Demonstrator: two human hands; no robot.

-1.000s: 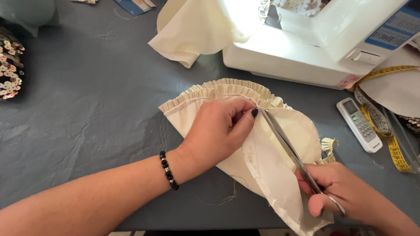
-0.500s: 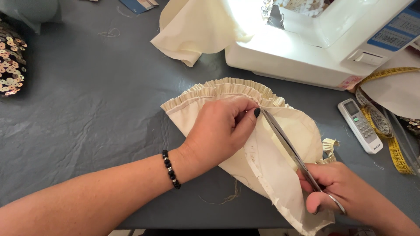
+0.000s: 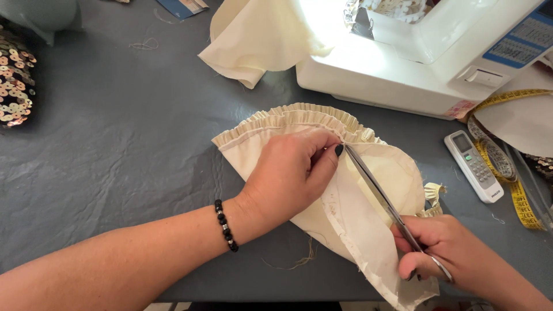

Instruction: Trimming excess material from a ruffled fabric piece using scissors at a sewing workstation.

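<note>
A cream fabric piece [image 3: 368, 230] with a pleated ruffle edge [image 3: 299, 115] lies on the grey table [image 3: 132, 155]. My left hand [image 3: 291, 173], with a black bead bracelet on the wrist, presses down on the fabric and pinches it near the ruffle. My right hand [image 3: 440, 250] grips the handles of long silver scissors [image 3: 374, 184]. The blades are nearly shut and point up-left, their tips at the ruffle seam beside my left fingertips.
A white sewing machine [image 3: 426, 57] stands at the back right with more cream cloth [image 3: 259, 34] beside it. A white remote [image 3: 473, 167] and a yellow measuring tape [image 3: 507, 167] lie at the right. Sequined fabric [image 3: 14, 86] sits at the left edge.
Both hands, the fabric and the scissors stay almost where they were; the view has shifted only slightly.
</note>
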